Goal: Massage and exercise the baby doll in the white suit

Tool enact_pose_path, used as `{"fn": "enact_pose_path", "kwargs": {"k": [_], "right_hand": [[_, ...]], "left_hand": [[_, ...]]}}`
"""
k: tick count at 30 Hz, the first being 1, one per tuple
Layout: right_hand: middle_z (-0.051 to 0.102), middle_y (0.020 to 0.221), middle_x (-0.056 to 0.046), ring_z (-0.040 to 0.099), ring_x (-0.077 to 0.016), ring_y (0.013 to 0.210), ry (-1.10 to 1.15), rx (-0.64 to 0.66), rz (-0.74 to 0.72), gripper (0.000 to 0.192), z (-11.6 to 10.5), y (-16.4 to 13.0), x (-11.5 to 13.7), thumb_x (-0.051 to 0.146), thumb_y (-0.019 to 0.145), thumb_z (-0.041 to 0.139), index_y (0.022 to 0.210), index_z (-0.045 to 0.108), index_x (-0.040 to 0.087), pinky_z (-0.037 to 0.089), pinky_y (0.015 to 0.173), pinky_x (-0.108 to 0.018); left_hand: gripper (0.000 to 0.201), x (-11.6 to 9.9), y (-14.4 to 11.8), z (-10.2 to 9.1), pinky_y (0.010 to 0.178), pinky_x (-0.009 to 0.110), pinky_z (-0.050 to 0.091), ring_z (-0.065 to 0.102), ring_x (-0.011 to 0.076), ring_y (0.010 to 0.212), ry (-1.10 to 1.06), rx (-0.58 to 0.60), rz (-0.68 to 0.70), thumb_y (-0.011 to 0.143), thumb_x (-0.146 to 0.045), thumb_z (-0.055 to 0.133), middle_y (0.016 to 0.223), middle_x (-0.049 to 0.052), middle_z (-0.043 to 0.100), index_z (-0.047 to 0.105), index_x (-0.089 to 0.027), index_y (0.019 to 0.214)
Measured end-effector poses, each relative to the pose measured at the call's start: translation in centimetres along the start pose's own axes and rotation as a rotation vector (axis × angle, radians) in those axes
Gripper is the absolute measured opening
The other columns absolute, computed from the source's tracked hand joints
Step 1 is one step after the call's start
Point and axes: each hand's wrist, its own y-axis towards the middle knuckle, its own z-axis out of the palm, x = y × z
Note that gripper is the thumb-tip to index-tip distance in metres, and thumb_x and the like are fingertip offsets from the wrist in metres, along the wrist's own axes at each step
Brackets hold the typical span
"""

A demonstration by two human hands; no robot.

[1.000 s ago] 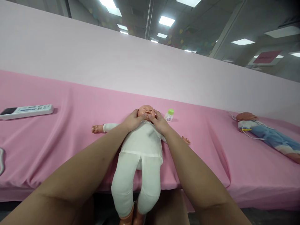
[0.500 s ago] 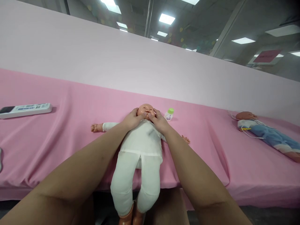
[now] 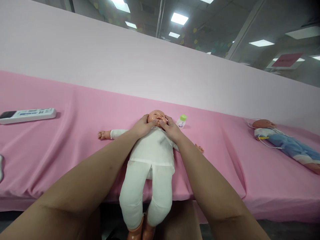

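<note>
A baby doll in white clothes lies on its back on the pink table cover, head away from me, legs hanging over the front edge. My left hand cups the left side of the doll's head, thumb on its chin. On the head's other side rests my right hand, with its thumb also on the chin. Both hands hold the doll's head between them.
A small white bottle with a green cap lies just right of the doll's head. A second doll in blue clothes lies at the far right. A white remote control lies at the far left. A pale pink wall rises behind.
Both hands stay on the doll's head, their thumbs shifting slightly at its chin. The view has tilted a little.
</note>
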Motion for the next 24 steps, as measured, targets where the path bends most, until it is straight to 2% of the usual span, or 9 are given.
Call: {"fn": "enact_pose_path", "kwargs": {"k": [9, 15, 24], "right_hand": [[0.048, 0.147, -0.01, 0.047, -0.027, 0.134, -0.003, -0.003, 0.014, 0.081, 0.02, -0.06, 0.02, 0.064, 0.085, 0.057, 0.15, 0.034, 0.021, 0.034, 0.114, -0.042], [0.046, 0.149, -0.01, 0.047, -0.0274, 0.134, 0.012, -0.001, -0.004, 0.081, 0.06, 0.27, -0.38, 0.066, 0.084, 0.057, 0.149, 0.037, 0.022, 0.034, 0.114, -0.041], [0.051, 0.144, -0.011, 0.052, -0.0257, 0.129, 0.079, 0.007, -0.026, 0.088, 0.12, 0.43, -0.76, 0.067, 0.079, 0.064, 0.149, 0.036, 0.022, 0.04, 0.109, -0.039]], "left_hand": [[0.065, -0.11, -0.05, -0.07, 0.095, 0.034, 0.048, 0.06, 0.0288, 0.12, 0.029, -0.001, 0.0, 0.082, -0.066, 0.053, 0.134, 0.008, 0.062, 0.053, -0.022, 0.129], [0.069, -0.18, -0.15, -0.05, 0.095, 0.033, 0.048, 0.059, 0.0286, 0.122, 0.003, -0.005, -0.009, 0.08, -0.068, 0.054, 0.136, 0.008, 0.061, 0.051, -0.022, 0.132], [0.07, -0.46, -0.28, -0.22, 0.088, 0.033, 0.052, 0.063, 0.0282, 0.114, -0.027, 0.016, -0.013, 0.075, -0.069, 0.061, 0.129, 0.007, 0.066, 0.055, -0.023, 0.127]]}}
